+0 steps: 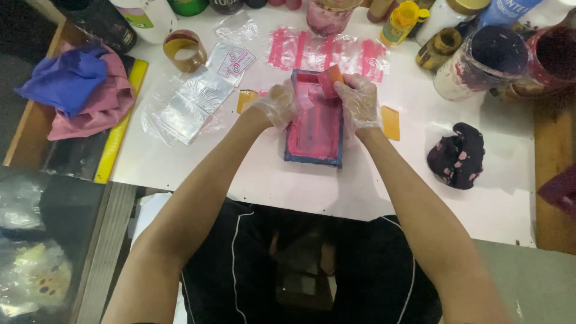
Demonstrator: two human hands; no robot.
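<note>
Across the cluttered white worktable (312, 186), the gloved left hand (277, 105) is clasping the rim of a stiff, ink-slick blue-framed pink printing screen (315, 129) lying at its middle, while the gloved right hand (358, 102) is pinching a small, light-looking orange plastic scraper (330, 80) over its far end.

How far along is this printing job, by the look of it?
Done: the framed screen is already flooded pink. In hand: the left hand steadies the frame while the right hand holds an orange scraper at its top end. Left: clear bags beside it look unprinted.
</note>
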